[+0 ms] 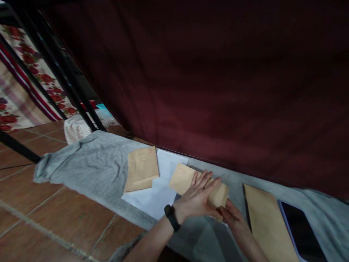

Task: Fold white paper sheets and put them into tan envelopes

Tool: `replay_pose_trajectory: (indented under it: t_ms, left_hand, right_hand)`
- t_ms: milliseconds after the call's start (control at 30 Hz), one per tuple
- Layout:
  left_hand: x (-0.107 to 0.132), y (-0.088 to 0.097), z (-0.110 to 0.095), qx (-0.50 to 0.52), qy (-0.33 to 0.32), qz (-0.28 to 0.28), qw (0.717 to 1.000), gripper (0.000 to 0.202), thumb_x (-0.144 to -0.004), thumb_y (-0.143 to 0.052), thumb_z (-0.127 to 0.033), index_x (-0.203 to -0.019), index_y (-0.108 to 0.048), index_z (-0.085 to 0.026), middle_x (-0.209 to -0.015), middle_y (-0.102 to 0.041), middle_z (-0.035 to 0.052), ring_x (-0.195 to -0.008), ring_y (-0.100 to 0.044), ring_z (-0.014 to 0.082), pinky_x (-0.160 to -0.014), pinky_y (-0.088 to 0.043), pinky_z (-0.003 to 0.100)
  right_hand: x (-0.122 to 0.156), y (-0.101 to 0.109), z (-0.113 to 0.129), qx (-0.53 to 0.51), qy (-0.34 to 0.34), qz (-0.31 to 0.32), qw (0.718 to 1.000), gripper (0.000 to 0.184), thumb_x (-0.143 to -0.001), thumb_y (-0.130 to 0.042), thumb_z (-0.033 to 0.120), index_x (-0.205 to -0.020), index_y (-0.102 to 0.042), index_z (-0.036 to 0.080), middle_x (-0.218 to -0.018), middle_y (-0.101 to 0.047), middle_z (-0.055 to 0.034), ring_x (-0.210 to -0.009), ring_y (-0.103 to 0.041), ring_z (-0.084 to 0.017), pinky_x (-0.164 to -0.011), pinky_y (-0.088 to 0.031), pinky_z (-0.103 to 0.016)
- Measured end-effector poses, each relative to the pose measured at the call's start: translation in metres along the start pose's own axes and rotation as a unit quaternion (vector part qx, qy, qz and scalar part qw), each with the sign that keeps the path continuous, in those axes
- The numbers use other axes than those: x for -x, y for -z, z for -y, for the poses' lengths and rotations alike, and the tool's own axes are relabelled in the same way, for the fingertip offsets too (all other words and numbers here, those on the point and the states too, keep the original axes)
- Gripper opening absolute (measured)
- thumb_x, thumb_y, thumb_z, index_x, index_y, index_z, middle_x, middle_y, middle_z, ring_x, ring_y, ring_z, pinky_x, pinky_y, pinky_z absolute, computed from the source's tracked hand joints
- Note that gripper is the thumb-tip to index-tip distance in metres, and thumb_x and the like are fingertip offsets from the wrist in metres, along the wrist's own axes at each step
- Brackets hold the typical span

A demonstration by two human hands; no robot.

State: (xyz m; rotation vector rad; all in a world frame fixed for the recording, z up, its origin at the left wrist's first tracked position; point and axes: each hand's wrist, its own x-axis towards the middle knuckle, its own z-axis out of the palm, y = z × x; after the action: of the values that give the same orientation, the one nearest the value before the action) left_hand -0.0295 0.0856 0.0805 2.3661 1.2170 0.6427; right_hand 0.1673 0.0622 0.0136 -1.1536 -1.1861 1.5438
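My left hand (197, 194), with a black band at the wrist, lies flat with fingers stretched out on a small brown paper envelope (182, 178). My right hand (230, 214) grips the near right end of the same envelope, its fingers partly hidden under the paper. The envelope rests partly on a white sheet of paper (160, 189), on a grey cloth (92, 163) spread over the floor.
A stack of brown envelopes (141, 168) lies on the white sheet to the left. A longer brown envelope (265, 218) and a dark phone (301, 231) lie at the right. A dark red curtain (218, 83) hangs behind. Terracotta floor tiles (40, 211) and black metal bars (62, 80) are at left.
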Motion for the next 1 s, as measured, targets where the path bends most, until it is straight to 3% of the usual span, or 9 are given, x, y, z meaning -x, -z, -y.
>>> replay_pose_trajectory:
  t_ms: [100,200,300,467,733,1000]
  left_hand:
    - [0.004,0.003,0.016,-0.012,0.004,0.070,0.997,0.121,-0.066,-0.083,-0.069,-0.163,-0.020,-0.033,-0.167,-0.029,0.0141,-0.157,-0.016,0.0392,-0.124,-0.002,0.066]
    - [0.006,-0.001,0.018,-0.003,0.014,0.110,0.994,0.130,-0.061,-0.083,-0.071,-0.164,-0.014,-0.033,-0.168,-0.027,0.0141,-0.157,-0.015,0.0408,-0.124,-0.001,0.067]
    - [0.006,-0.006,0.014,0.012,0.011,0.128,0.992,0.133,-0.063,-0.082,-0.070,-0.164,-0.007,-0.030,-0.169,-0.023,0.0154,-0.157,-0.014,0.0393,-0.125,-0.003,0.065]
    - [0.005,-0.013,0.013,0.002,0.013,0.145,0.989,0.136,-0.064,-0.083,-0.066,-0.164,-0.001,-0.029,-0.170,-0.018,0.0172,-0.158,-0.011,0.0380,-0.124,-0.007,0.065]
    - [0.006,-0.028,0.004,-0.048,-0.009,0.124,0.991,0.126,-0.067,-0.085,-0.053,-0.164,-0.007,-0.031,-0.170,-0.019,0.0152,-0.157,-0.015,0.0392,-0.125,-0.005,0.065]
    - [0.003,-0.021,-0.007,-0.092,-0.061,0.056,0.992,0.112,-0.073,-0.081,-0.040,-0.163,-0.016,-0.032,-0.165,-0.030,0.0129,-0.152,-0.027,0.0357,-0.126,-0.002,0.062]
  right_hand:
    - [0.012,0.008,0.019,-0.054,-0.060,0.024,0.996,0.047,-0.072,-0.080,0.046,-0.113,-0.074,0.023,-0.112,-0.078,-0.0086,-0.106,-0.071,-0.032,-0.089,-0.055,-0.040]
    - [0.018,0.011,0.032,-0.090,-0.086,0.041,0.991,0.036,-0.072,-0.081,0.040,-0.102,-0.075,0.022,-0.101,-0.079,-0.0064,-0.097,-0.073,-0.027,-0.085,-0.055,-0.035]
    - [0.018,0.014,0.037,-0.112,-0.084,0.022,0.990,0.029,-0.068,-0.083,0.037,-0.092,-0.074,0.023,-0.091,-0.079,-0.0030,-0.089,-0.073,-0.024,-0.082,-0.055,-0.033]
    - [0.014,0.019,0.035,-0.074,-0.087,-0.029,0.993,0.033,-0.067,-0.083,0.048,-0.087,-0.073,0.023,-0.086,-0.078,-0.0042,-0.078,-0.073,-0.024,-0.070,-0.055,-0.032]
    - [0.006,0.028,0.032,-0.020,-0.026,-0.024,0.999,0.042,-0.068,-0.082,0.060,-0.085,-0.076,0.021,-0.077,-0.077,-0.0006,-0.069,-0.069,-0.019,-0.071,-0.053,-0.031]
    - [0.005,0.037,0.029,0.008,-0.039,-0.029,0.999,0.044,-0.068,-0.081,0.058,-0.087,-0.075,0.019,-0.075,-0.075,-0.0018,-0.069,-0.068,-0.020,-0.066,-0.051,-0.029]
